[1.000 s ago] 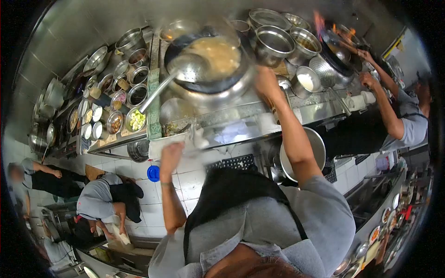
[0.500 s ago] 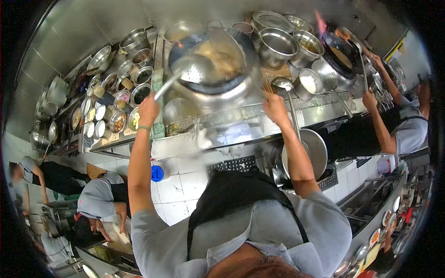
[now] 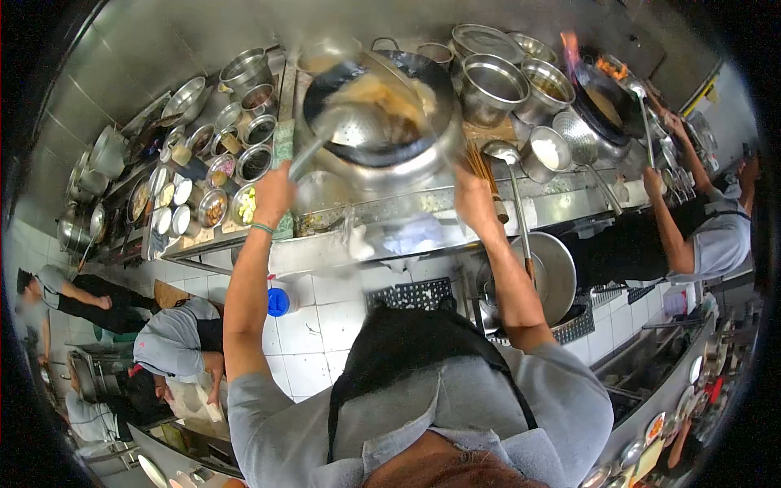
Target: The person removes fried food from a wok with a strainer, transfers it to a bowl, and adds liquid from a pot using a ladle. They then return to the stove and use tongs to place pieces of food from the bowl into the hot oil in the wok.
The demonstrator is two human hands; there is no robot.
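Now, left hand (image 3: 275, 195) gripping skimmer (image 3: 359, 128), earlier apart

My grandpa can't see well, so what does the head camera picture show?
A person's left hand holds a skimmer at a wok of food; the right hand is near the wok, its grip unclear. Small bowls stand left, pots right.

Showing no readable text, label, brand, number or sign, from twelve o'clock right around past six to eleven.
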